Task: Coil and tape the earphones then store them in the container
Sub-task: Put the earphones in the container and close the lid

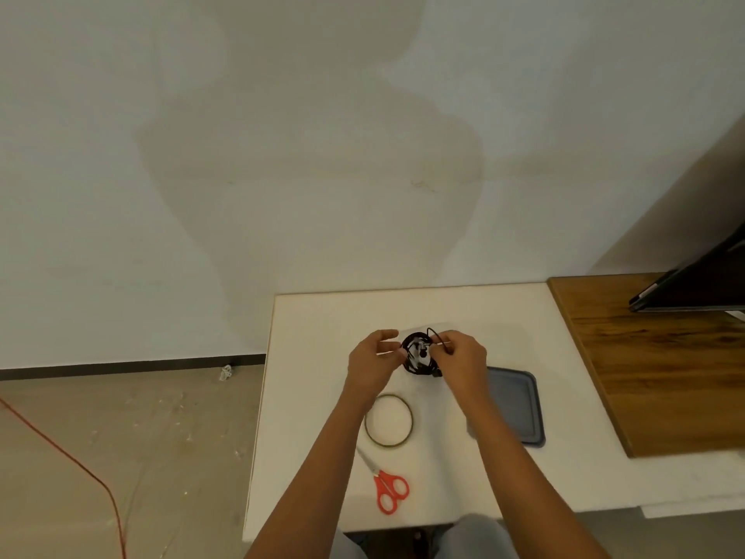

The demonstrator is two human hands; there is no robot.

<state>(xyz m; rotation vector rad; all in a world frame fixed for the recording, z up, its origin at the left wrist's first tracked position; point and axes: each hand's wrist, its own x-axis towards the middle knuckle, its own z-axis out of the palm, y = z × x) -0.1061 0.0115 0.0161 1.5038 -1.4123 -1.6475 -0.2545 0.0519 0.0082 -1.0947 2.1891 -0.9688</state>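
Head view is showing left hand (373, 367) and right hand (459, 363) both pinching the coiled earphones (417, 353) (tape ring (389, 421) lying at six o'clock).

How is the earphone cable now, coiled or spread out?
Coiled. The earphones form a small round black bundle held between the left hand and the right hand; only a short end sticks out above it.

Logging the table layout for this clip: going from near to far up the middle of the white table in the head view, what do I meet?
scissors → tape roll → earphones
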